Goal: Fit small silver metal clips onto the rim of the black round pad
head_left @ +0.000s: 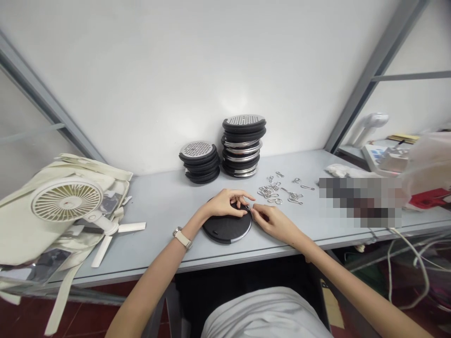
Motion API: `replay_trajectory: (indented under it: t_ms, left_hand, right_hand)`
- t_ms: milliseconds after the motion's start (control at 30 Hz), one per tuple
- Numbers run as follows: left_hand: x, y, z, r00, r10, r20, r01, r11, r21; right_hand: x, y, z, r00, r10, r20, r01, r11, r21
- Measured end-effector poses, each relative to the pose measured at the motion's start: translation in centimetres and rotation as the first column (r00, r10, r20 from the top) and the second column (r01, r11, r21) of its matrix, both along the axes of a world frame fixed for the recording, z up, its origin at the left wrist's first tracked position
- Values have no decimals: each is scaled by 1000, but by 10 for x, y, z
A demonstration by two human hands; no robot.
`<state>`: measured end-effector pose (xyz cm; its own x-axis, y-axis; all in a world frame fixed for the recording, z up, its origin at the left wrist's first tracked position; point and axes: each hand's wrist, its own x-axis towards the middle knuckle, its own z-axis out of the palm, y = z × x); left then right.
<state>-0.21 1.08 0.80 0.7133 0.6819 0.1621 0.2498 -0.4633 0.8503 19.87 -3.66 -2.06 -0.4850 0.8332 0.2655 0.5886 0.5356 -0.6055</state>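
A round black disc [226, 228] with a chrome rim lies flat on the grey table [165, 202] in front of me. My left hand [227, 203] rests on the disc's far edge, fingers curled and pressing it. My right hand [273, 219] pinches a small metal clip [249, 207] at the disc's right rim, right beside my left fingertips. A watch sits on my left wrist. Just beyond my hands lies a scatter of several metal clips and rings [278, 190].
Two stacks of similar discs stand against the wall, a low one [199, 162] and a taller one [243, 145]. A cream desk fan [68, 201] lies on a cream bag [21, 225] at the left. Clutter, a blurred patch and cables fill the right side.
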Motion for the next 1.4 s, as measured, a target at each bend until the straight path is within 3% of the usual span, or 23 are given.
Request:
replay_trajectory:
  t_ms: [467,1233,1400]
  left_hand:
    - [0,-2,6,999,-6,-54,7,1000,24]
    - [0,-3,5,999,-33,8,33,995,-98]
    - [-1,-2,6,1000,-4,-27,3,999,-48]
  right_hand:
    - [0,-3,3,1000,17,14,-17,999,40]
    - [0,-5,6,996,-44,-79,44,999,3]
    - [-2,-2,3,1000,-10,-4,10,1000,19]
